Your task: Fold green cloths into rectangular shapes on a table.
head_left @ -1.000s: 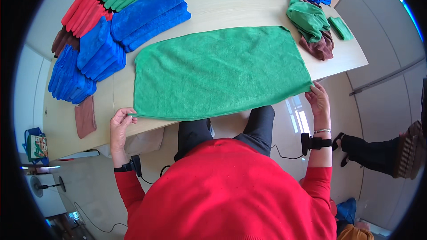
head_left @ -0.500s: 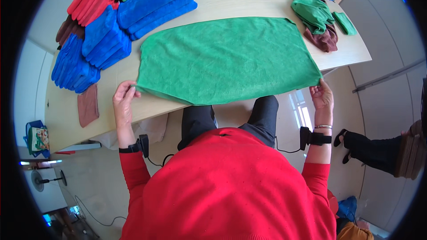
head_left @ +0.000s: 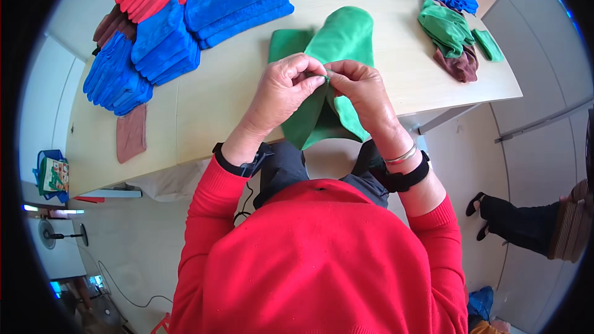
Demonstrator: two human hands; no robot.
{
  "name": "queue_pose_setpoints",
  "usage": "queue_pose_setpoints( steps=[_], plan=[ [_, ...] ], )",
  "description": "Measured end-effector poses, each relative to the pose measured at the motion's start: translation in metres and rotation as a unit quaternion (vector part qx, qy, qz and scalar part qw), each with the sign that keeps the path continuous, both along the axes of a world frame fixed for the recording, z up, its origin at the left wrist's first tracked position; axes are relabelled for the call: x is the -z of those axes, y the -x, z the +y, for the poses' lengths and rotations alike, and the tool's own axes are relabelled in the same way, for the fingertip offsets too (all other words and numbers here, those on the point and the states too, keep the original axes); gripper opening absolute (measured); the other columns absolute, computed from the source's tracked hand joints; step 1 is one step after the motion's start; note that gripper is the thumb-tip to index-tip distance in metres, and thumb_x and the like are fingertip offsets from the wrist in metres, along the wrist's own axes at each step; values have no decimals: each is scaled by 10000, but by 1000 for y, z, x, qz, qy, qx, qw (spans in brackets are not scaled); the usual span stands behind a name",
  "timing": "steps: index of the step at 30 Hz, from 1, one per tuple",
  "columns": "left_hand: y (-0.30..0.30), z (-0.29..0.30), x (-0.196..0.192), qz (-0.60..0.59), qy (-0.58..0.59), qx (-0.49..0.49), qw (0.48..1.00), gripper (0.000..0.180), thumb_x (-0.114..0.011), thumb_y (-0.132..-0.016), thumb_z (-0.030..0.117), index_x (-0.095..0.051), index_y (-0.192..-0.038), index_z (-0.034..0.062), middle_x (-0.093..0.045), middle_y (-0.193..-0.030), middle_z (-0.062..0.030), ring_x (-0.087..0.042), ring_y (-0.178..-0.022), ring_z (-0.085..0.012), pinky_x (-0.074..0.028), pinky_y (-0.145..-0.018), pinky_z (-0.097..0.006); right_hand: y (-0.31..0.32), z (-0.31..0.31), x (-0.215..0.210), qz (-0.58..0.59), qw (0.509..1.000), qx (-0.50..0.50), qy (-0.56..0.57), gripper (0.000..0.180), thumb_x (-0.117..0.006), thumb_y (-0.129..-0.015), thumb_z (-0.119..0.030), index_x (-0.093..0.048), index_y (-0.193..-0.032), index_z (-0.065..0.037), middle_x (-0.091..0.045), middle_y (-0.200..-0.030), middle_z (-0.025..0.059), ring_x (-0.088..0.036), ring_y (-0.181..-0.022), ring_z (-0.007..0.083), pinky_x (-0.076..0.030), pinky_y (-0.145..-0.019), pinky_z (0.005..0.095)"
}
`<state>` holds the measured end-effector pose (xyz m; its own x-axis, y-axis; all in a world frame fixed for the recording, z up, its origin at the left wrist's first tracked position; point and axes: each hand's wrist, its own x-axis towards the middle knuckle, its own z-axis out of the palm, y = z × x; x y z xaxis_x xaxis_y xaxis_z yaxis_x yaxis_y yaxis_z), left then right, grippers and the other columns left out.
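Well, the thumb and forefinger of my left hand (head_left: 278, 91) are pinched together on a bit of the green cloth (head_left: 343, 29), and my right hand (head_left: 366, 91) clamps it the same way just beside, fingertips nearly meeting. My left's other fingers curl inward; how my right's others lie, I can't tell. The cloth bulges over the table (head_left: 226, 96), its near end reaching past the edge.

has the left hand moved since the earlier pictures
Yes. The left hand has moved right and farther over the table, away from the flat brown cloth at the left, to meet the right hand at the green towel.
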<state>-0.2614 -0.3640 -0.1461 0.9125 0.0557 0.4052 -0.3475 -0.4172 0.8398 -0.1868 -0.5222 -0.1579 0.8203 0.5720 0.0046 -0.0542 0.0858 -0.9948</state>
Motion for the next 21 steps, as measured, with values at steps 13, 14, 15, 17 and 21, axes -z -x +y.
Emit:
queue_pose_setpoints(
  steps=[13, 14, 15, 17, 21],
  plan=[
    [2, -4, 10, -32, -33, -33, 998, 83, -667, -783, -45, -618, -834, -2, -568, -807, -20, -525, -693, -80, -437, -618, -212, 2, 6, 14, -158, 985, 44, 47, 233, -549, -852, -27, -646, -1060, 13, -652, -785, 55, -583, -692, 91, -491, -644, 248],
    [1, -4, 12, -40, -44, -42, 997, 90, -670, -778, -43, -617, -835, 2, -570, -791, -25, -527, -666, -87, -440, -598, -223, 4, 7, 13, -156, 986, 44, 47, 233, -549, -852, -27, -646, -1060, 13, -652, -785, 55, -583, -692, 91, -491, -644, 248],
    [0, -4, 13, -49, -56, -51, 996, 98, -673, -773, -42, -617, -837, 6, -573, -774, -30, -529, -638, -95, -442, -578, -234, 5, 8, 11, -159, 985, 37, 57, 239, -542, -863, -16, -637, -1082, 9, -646, -809, 44, -576, -716, 82, -489, -662, 238],
    [-1, -5, 14, -56, -68, -59, 994, 105, -676, -768, -40, -616, -838, 10, -575, -758, -34, -531, -610, -103, -444, -559, -245, 8, 7, 6, -166, 983, 22, 78, 256, -528, -886, 6, -618, -1125, 1, -634, -855, 21, -562, -764, 63, -487, -700, 218],
    [-2, -6, 13, -59, -61, -70, 994, 111, -676, -767, -41, -610, -837, 15, -588, -760, -38, -541, -608, -108, -451, -562, -249, 9, 3, 1, -127, 990, 5, 56, 275, -520, -884, 15, -605, -1144, 5, -640, -869, 34, -577, -788, 73, -495, -727, 227]
  ],
)
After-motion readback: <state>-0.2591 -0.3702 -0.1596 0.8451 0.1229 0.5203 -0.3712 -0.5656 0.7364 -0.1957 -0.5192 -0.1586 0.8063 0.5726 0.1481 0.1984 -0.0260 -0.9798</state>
